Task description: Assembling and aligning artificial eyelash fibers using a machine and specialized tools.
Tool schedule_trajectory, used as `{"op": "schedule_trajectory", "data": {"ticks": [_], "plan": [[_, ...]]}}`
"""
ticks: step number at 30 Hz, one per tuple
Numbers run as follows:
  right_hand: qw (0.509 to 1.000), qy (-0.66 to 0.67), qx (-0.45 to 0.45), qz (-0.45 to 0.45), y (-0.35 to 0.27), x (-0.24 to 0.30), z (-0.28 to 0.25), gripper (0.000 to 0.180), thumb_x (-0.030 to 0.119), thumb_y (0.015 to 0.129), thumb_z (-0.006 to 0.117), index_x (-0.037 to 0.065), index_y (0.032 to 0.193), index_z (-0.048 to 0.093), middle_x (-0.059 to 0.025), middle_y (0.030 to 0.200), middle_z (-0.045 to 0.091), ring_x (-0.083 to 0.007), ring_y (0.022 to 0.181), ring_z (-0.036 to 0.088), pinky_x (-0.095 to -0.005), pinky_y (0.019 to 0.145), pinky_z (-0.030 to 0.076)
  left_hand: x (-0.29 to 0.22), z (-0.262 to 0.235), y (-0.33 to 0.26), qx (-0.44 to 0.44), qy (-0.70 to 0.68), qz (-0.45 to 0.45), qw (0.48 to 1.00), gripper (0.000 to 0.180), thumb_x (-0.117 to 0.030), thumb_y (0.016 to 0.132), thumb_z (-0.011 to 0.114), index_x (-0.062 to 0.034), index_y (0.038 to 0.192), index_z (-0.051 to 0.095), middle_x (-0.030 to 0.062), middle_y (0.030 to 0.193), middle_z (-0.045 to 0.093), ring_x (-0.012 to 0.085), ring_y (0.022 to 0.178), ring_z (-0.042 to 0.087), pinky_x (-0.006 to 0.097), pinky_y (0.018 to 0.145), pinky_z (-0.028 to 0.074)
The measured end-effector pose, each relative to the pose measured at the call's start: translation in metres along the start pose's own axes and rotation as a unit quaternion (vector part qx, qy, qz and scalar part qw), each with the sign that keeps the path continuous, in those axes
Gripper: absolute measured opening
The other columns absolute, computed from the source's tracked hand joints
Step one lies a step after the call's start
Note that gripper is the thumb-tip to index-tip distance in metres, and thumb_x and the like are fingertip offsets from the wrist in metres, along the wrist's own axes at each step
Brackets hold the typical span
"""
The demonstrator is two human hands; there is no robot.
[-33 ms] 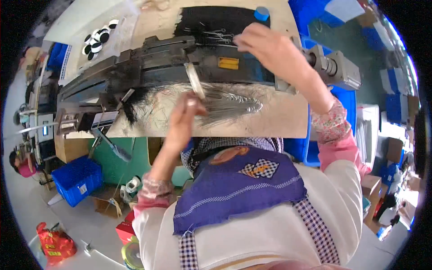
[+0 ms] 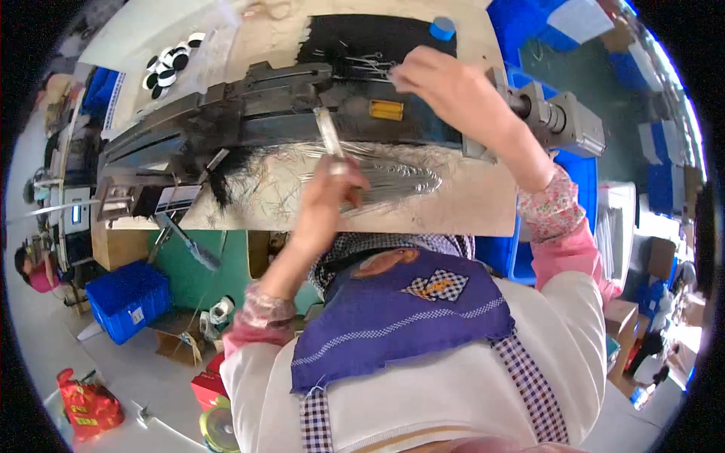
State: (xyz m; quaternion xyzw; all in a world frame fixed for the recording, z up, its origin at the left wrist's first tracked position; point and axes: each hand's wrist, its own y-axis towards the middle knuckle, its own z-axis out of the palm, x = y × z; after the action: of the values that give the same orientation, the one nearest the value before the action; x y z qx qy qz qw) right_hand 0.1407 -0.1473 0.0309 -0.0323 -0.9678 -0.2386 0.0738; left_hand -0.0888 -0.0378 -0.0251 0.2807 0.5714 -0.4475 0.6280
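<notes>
My left hand (image 2: 330, 195) grips a slim silvery rod (image 2: 328, 130) that points up toward a long black machine (image 2: 257, 113) lying across the workbench. Just right of that hand lies a heap of thin metal wires (image 2: 396, 177) on the bench top (image 2: 483, 204). My right hand (image 2: 442, 84) reaches over the machine to a black pad (image 2: 340, 38), its fingertips pinched on one of the thin wires (image 2: 366, 66) scattered there. A yellow tag (image 2: 386, 110) sits on the machine between my hands.
A blue tape roll (image 2: 442, 29) stands behind the pad and black-and-white discs (image 2: 170, 64) lie at the back left. A grey motor (image 2: 559, 121) juts from the machine's right end. Below left are a blue crate (image 2: 124, 298), a red bag (image 2: 87, 408) and another person (image 2: 34, 268).
</notes>
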Motion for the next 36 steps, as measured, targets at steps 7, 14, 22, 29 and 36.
{"op": "schedule_trajectory", "data": {"ticks": [7,14,22,29,36], "plan": [[0.995,-0.087,0.051,-0.015,0.012,0.016,0.009,0.019,0.008,0.076,0.055,0.008,0.094,0.062,-0.0042,0.087,0.059,-0.0230,0.087,0.059,-0.0334,0.071,0.053,-0.068,0.024,-0.004,0.063,-0.320,-0.017,0.945,0.021,-0.027,0.100,0.044,-0.0100,0.090,0.052,-0.0031,0.062,0.038,0.0063,0.048,0.029,0.023,0.042,0.023],[0.999,-0.002,0.039,-0.031,0.010,0.020,0.002,0.011,0.009,0.076,0.055,0.007,0.087,0.058,-0.0063,0.079,0.056,-0.0248,0.084,0.058,-0.0346,0.072,0.050,-0.051,-0.076,-0.024,-0.120,-0.356,0.100,0.921,0.024,-0.027,0.097,0.050,-0.0044,0.104,0.054,-0.0025,0.058,0.035,0.0030,0.041,0.024,0.022,0.037,0.018],[0.997,-0.043,0.063,0.010,0.070,-0.039,0.043,0.021,0.015,0.080,0.061,0.003,0.098,0.061,-0.0137,0.094,0.058,-0.0318,0.090,0.060,-0.0400,0.075,0.047,-0.045,0.027,0.087,0.141,0.323,0.120,0.928,0.025,-0.024,0.083,0.058,-0.0022,0.082,0.071,0.0192,0.066,0.062,0.0283,0.059,0.061,0.035,0.060,0.048],[0.982,0.138,0.128,-0.001,0.020,-0.016,-0.011,0.017,0.017,0.080,0.061,0.000,0.086,0.059,-0.0135,0.087,0.057,-0.0323,0.086,0.058,-0.0389,0.074,0.047,-0.048,0.023,0.112,0.056,0.498,0.194,0.843,0.020,-0.024,0.079,0.060,-0.0076,0.079,0.072,0.0141,0.068,0.065,0.0303,0.069,0.066,0.038,0.063,0.052],[0.977,0.206,-0.001,-0.054,0.051,0.001,0.024,0.015,0.017,0.082,0.060,0.003,0.088,0.063,-0.0148,0.081,0.062,-0.0336,0.079,0.061,-0.0404,0.072,0.049,-0.073,-0.022,0.082,-0.107,0.663,0.450,0.589,0.014,-0.007,0.080,0.057,-0.0100,0.089,0.067,0.0052,0.081,0.062,0.0184,0.066,0.064,0.029,0.052,0.050]]}}
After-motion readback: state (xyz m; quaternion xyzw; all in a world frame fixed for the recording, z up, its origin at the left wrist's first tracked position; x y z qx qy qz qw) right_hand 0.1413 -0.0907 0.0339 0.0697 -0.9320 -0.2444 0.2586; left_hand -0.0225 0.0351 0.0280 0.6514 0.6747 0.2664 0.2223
